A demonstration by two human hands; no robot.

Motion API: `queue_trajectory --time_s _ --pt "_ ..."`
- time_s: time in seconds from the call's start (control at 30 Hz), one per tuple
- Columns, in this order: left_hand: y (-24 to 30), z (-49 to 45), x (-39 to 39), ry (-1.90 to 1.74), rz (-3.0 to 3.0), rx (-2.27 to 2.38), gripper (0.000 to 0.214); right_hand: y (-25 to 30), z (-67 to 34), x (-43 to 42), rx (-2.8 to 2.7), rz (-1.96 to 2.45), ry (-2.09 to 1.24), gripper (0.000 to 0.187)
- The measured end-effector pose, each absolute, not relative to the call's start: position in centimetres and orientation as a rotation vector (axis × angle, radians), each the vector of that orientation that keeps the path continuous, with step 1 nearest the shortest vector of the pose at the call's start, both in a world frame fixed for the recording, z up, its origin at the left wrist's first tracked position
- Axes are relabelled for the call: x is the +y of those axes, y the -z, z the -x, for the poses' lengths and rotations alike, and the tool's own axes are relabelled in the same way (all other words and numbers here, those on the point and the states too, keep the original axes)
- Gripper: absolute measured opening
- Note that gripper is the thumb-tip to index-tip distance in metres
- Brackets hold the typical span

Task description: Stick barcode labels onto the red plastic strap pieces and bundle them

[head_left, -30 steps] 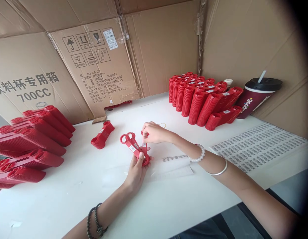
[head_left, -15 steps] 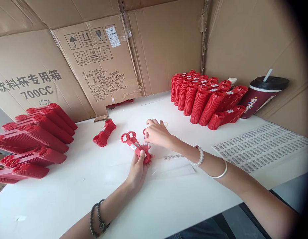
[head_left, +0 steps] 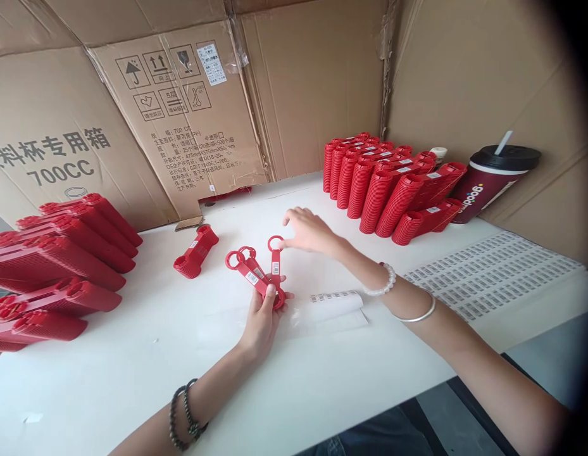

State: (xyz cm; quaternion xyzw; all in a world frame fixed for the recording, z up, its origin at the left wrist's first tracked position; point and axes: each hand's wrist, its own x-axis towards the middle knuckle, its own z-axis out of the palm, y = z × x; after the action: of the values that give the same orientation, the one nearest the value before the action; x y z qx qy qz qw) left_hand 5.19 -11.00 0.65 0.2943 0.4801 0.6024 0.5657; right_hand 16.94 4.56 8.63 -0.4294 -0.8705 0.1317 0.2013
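Note:
My left hand [head_left: 264, 310] grips several fanned red plastic double-ring pieces [head_left: 250, 273] by their lower ends, thumb on top. Each is a flat strip with a ring at the end; white barcode stickers show on the strips. The rightmost piece stands nearly upright, its ring close to the fingers of my right hand [head_left: 309, 230]. That hand is raised beside it with thumb and fingers apart, holding nothing I can see. Under the hands lies a curled sheet of barcode stickers [head_left: 338, 305] on clear film.
Stacks of red pieces stand at the left [head_left: 80, 253] and, with stickers, at the back right [head_left: 369, 183]. A small red stack [head_left: 197, 251] lies between. A lidded cup [head_left: 488, 187] and sticker sheets [head_left: 493, 275] are on the right. Cardboard boxes [head_left: 312, 95] wall the table's back.
My right hand has let go of the rightmost red piece and lifted up and to the right, its fingers opening. My left hand keeps its hold. The view has shifted slightly.

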Motion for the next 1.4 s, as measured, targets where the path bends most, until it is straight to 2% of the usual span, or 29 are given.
queue_trajectory --time_s 0.1,0.3,0.43,0.57,1.03,1.27,1.4 --pt "-0.6 -5.2 -10.9 -1.417 -0.673 1.139 0.032 -9.8 -19.4 4.0 -2.496 1.127 -0.324 0.022" --pt "-0.5 -5.2 -10.6 -1.432 -0.641 1.135 0.034 -4.9 -22.6 -0.1 -2.818 0.951 -0.615 0.021" --pt "-0.6 -5.4 -10.7 -1.448 -0.645 1.131 0.034 -2.4 -22.8 -1.3 -2.827 0.942 -0.574 0.011" --pt "-0.7 -5.4 -10.8 -1.440 -0.657 1.126 0.035 -2.8 -22.6 -1.6 -2.830 0.962 -0.577 0.007" --pt "-0.3 -5.2 -10.8 -1.431 -0.654 1.130 0.033 -9.4 -19.2 4.6 -2.250 0.812 -1.016 0.011" --pt "-0.1 -5.4 -10.9 -1.457 -0.693 1.149 0.031 -8.3 -19.4 2.6 -2.229 0.698 -1.207 0.013" --pt "-0.1 -5.3 -11.0 -1.472 -0.659 1.139 0.029 -6.0 -19.9 -0.4 -2.121 0.818 -1.568 0.016"
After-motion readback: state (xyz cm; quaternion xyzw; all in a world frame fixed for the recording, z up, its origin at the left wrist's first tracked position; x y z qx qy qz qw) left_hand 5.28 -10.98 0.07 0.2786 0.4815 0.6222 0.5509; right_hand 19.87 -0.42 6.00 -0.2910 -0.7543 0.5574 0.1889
